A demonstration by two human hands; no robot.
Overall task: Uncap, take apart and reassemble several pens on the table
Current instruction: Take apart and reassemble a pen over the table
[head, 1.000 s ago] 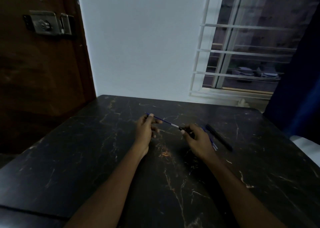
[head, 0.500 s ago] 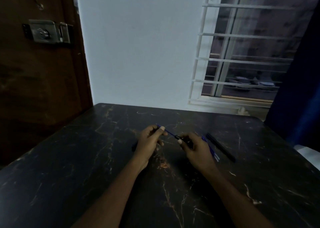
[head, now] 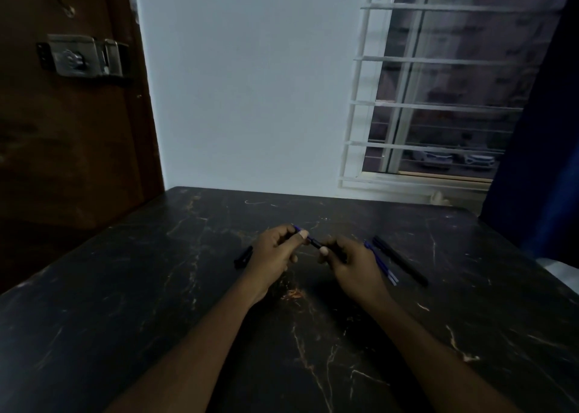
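Note:
Over the middle of the dark marble table [head: 156,303], my left hand [head: 275,256] pinches a thin blue refill [head: 308,238] near its far end. My right hand [head: 347,263] grips a dark pen barrel [head: 317,243], and the refill runs into its mouth. Only a short stretch of refill shows between the two hands. A black cap [head: 243,257] lies on the table left of my left hand. Right of my right hand lie blue refills [head: 383,267] and a whole black pen [head: 399,260].
The table's far edge meets a white wall. A brown door with a metal lock [head: 83,56] stands at the left. A barred window [head: 432,105] and a dark blue curtain [head: 539,130] fill the right side.
My hands have drawn closer together. The refill has slid further into the barrel, so less of it shows. The camera has tilted slightly.

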